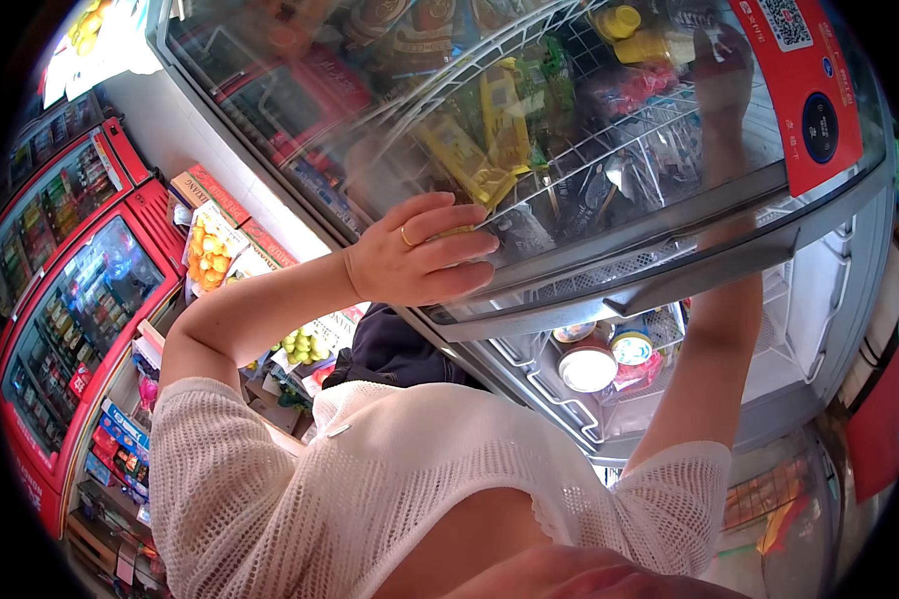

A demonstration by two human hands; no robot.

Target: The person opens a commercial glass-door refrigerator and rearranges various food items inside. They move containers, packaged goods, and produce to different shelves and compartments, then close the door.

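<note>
My left hand [428, 251], with a ring on one finger, lies flat on the sliding glass lid [389, 176] of a chest freezer [775, 400], fingers slightly apart. Through the gap beside the lid's grey frame [644, 281], my right arm reaches into the freezer. Dimly visible through the glass, my right hand [723, 64] is near yellow tubs [629, 37] and a pink packet [640, 86]; its grip is unclear. Under the glass, yellow packets [506, 120] and green packets [551, 82] lie in a white wire basket [569, 153].
White-lidded tubs [588, 368] stand lower in the freezer. A red sticker [801, 112] with a printed code is on the glass. To the left are boxes of oranges [208, 254], green grapes [303, 346] and red display fridges [97, 314]. Dark cloth [401, 348] lies against the freezer's side.
</note>
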